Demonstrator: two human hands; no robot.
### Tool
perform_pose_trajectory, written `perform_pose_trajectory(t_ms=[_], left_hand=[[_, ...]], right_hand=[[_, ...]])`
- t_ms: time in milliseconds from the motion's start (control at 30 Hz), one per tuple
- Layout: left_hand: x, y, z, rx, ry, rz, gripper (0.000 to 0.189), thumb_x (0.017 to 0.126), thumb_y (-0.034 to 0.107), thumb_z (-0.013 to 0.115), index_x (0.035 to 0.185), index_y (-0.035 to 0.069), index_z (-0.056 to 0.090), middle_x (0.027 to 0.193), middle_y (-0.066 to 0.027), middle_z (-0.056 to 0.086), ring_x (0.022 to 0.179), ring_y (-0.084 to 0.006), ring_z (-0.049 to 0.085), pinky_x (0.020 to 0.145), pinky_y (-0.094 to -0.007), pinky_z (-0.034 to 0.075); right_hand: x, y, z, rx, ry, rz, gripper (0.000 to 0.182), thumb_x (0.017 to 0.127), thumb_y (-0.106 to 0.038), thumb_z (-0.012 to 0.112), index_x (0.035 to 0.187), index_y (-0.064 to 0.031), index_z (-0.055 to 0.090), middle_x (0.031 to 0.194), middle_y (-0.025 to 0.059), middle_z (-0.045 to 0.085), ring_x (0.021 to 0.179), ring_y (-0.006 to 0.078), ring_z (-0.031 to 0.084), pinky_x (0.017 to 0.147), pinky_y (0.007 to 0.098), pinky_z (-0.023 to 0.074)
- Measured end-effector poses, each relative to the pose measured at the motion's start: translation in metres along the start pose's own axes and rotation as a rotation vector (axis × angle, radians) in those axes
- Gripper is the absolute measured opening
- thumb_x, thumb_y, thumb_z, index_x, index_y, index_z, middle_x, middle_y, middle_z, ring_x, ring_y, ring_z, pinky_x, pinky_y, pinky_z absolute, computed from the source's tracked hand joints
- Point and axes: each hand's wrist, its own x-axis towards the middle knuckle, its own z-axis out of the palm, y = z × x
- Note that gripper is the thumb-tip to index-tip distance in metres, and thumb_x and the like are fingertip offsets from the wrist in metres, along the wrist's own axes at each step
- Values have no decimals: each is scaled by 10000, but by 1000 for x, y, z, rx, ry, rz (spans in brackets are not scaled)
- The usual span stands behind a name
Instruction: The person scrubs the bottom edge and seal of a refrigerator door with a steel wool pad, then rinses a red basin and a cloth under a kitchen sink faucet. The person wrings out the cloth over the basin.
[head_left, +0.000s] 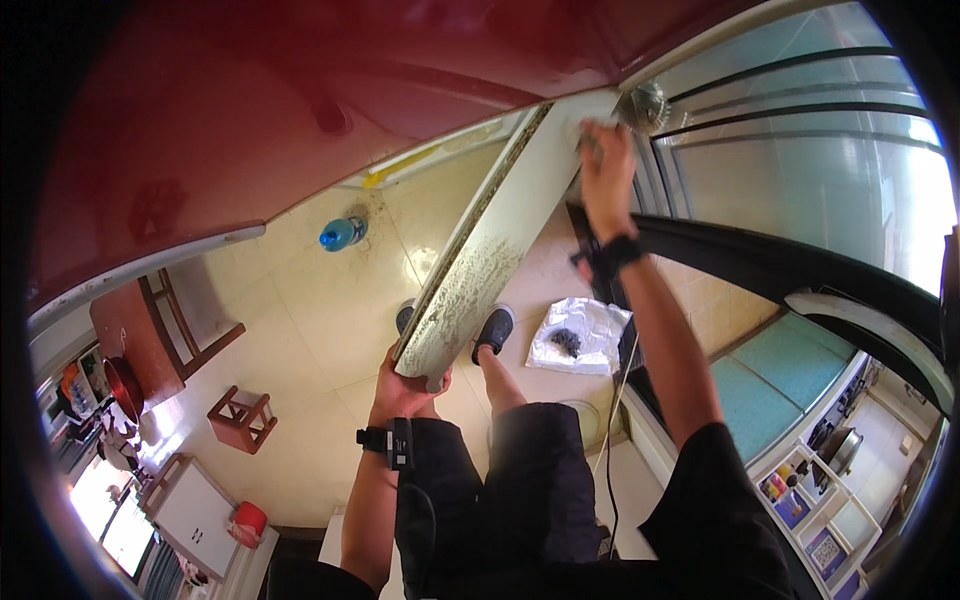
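A long white panel (517, 202), stained with dark specks and grime near its lower end, runs from the red surface (315, 90) down towards my body. My left hand (409, 390) grips the panel's lower end from beneath. At the panel's upper part is my right hand (606, 176), blurred, its fingers curled at the white face; whether it holds a small dark thing cannot be made out. Beside my foot, a silvery-white sheet (596, 319) lies on the floor with a dark clump (566, 342) on it.
A blue plastic bottle (343, 234) is on the tiled floor near dark debris. A small wooden stool (244, 420) and a larger wooden piece of furniture (139, 337) stand left. Glass panels in dark frames (750, 240) rise at right. A cord (613, 465) hangs near my right leg.
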Motion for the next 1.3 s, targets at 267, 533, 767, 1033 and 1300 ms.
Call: perform_pose_trajectory(t_ms=[267, 533, 767, 1033, 1300], left_hand=[[1, 3, -8, 38, 5, 45, 454, 891, 393, 488, 1209, 72, 531, 1178, -186, 555, 972, -374, 524, 786, -489, 434], [7, 0, -14, -14, -54, 18, 421, 902, 401, 499, 1209, 118, 547, 1188, -138, 569, 1020, -345, 524, 792, -483, 426], [3, 7, -22, -1, -33, 28, 403, 906, 394, 490, 1209, 139, 558, 1208, -116, 571, 1041, -322, 529, 784, -496, 422], [8, -1, -17, -32, -73, 2, 408, 902, 384, 509, 1213, 125, 557, 1205, -137, 571, 1033, -335, 536, 775, -504, 434], [22, -18, -34, 29, -140, 69, 380, 898, 380, 529, 1173, 119, 541, 1165, -119, 570, 1010, -325, 534, 792, -494, 433]], right_hand=[[-74, -40, 11, 39, -242, -164, 280, 777, 5, 569, 1031, -94, 631, 922, 106, 560, 821, 299, 607, 674, 383, 508], [15, -3, -2, -228, -101, -152, 277, 758, 9, 555, 1010, -93, 611, 926, 133, 579, 816, 327, 609, 636, 397, 517], [-62, -75, 32, -639, -206, -563, 220, 778, -108, 552, 971, -184, 624, 884, 19, 578, 657, 193, 632, 525, 336, 491], [15, -13, 14, -197, -160, -153, 210, 799, -20, 557, 993, -56, 628, 979, 145, 615, 875, 338, 617, 706, 388, 516], [3, 5, 14, -442, 5, -157, 222, 802, -27, 548, 1018, -34, 599, 1026, 182, 591, 920, 388, 592, 746, 440, 505]])
